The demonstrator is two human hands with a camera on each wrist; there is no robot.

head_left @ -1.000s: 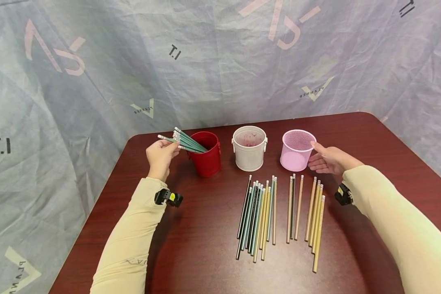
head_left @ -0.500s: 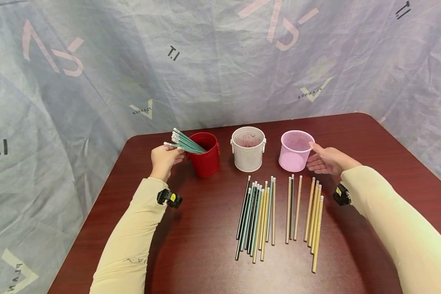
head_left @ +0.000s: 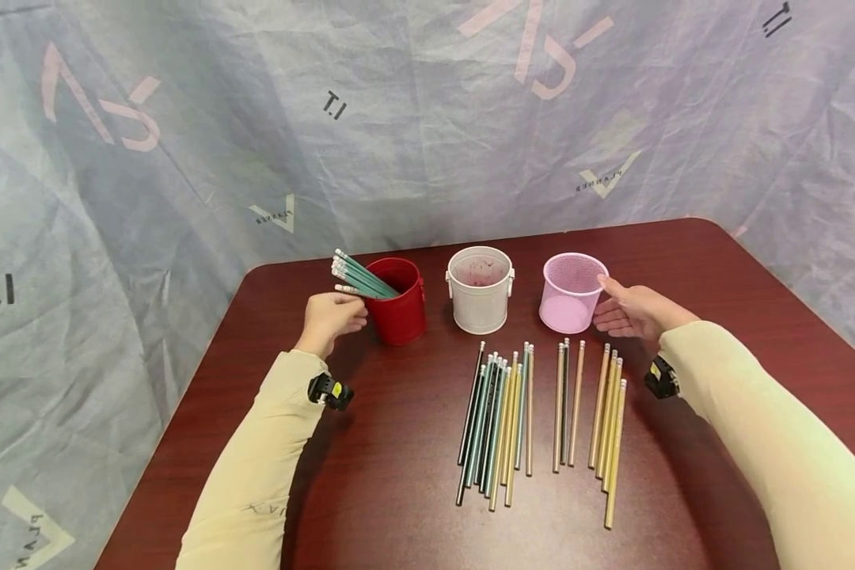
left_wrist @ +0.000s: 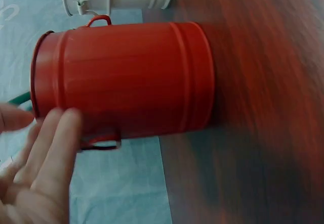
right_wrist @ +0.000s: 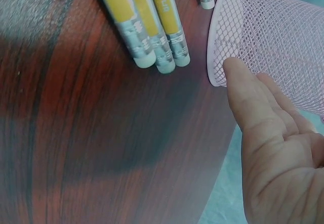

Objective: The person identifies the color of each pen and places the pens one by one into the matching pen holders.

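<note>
A bunch of green pencils [head_left: 359, 275], eraser ends up, leans leftward in the red bucket [head_left: 402, 317]. My left hand [head_left: 331, 317] is at the bucket's left side, just under those erasers. In the left wrist view the left hand's fingers [left_wrist: 59, 148] reach straight along the red wall by a handle, with the thumb apart from them near the rim. At the pink mesh cup [head_left: 564, 313], my right hand [head_left: 637, 309] has its thumb at the rim. Its straight fingers [right_wrist: 248, 97] lie along the mesh in the right wrist view; whether they press it is unclear.
Between the red bucket and the pink cup stands a white bucket [head_left: 480, 309]. Black, green and yellow pencils [head_left: 495, 427] lie in a group on the dark red table [head_left: 385, 475]. Several yellow pencils [head_left: 609, 427] lie farther right. A grey cloth [head_left: 413, 142] hangs behind.
My left hand has let go of the green pencils and moved right and down to the red bucket's side. Those pencils have settled lower in the bucket. The right hand has stayed in place.
</note>
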